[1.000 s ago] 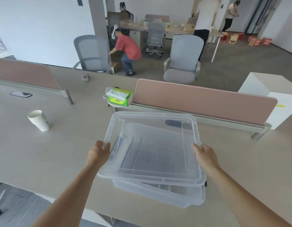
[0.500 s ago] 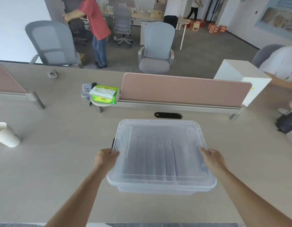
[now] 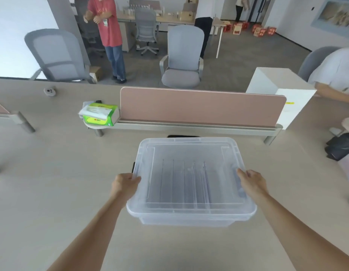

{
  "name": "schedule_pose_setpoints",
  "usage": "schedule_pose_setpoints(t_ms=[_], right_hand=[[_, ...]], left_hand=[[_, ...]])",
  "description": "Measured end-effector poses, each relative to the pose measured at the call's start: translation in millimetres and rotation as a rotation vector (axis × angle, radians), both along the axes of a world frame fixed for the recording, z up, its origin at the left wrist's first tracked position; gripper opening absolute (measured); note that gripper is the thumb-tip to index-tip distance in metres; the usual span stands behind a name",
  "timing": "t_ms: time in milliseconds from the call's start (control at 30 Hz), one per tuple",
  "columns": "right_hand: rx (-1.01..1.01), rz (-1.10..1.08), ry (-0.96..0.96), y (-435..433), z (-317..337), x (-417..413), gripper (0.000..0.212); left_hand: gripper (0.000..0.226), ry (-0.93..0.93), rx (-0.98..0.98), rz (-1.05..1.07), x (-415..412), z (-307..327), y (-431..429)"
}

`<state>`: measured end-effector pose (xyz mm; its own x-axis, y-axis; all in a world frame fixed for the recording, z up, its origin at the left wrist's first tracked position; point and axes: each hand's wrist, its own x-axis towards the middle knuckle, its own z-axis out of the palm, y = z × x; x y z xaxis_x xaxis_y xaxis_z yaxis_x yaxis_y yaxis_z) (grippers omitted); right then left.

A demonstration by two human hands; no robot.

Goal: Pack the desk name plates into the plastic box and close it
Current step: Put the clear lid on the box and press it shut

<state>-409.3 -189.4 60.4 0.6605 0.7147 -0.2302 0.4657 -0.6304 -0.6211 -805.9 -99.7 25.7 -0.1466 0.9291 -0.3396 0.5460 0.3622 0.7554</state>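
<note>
A clear plastic box (image 3: 185, 220) stands on the beige desk in front of me, with its clear lid (image 3: 191, 151) lying flat on top. Through the lid I see several clear desk name plates (image 3: 186, 180) standing in a row inside. My left hand (image 3: 125, 185) grips the lid's left edge, fingers curled over the rim. My right hand (image 3: 251, 181) grips the lid's right edge the same way. A dark latch (image 3: 133, 166) shows at the box's left side.
A pink divider panel (image 3: 201, 106) runs across the desk behind the box, with a green tissue box (image 3: 100, 114) at its left end. A black bag (image 3: 341, 145) lies at the right edge, near a seated person's arm. Grey chairs and people stand beyond the desk.
The lid, tilted and offset above the box a second ago, now lies level on it. My hands stay on its two sides. My view has swung right and closer.
</note>
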Motion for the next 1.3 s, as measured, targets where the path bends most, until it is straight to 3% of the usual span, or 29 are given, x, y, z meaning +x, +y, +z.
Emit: schedule_pose_setpoints(t_ms=[200, 467, 567, 967, 1134, 1301], right_hand=[[-0.006, 0.004, -0.018, 7, 6, 85, 0.05], [0.042, -0.022, 0.001, 0, 3, 148, 0.029], [0.035, -0.038, 0.0, -2, 5, 155, 0.019], [-0.003, 0.01, -0.122, -2, -4, 150, 0.019], [0.009, 0.037, -0.159, -4, -12, 152, 0.022], [0.007, 0.067, -0.179, -6, -14, 153, 0.02]], left_hand=[[0.006, 0.012, -0.017, 0.038, 90, 8, -6], [0.031, 0.066, -0.02, 0.043, 164, 17, -16], [0.03, 0.122, -0.017, 0.041, 177, 21, -18], [0.027, 0.377, -0.001, -0.057, 190, 21, -27], [0.028, 0.374, 0.068, -0.069, 192, 12, -31], [0.031, 0.426, -0.047, -0.091, 193, 8, -20]])
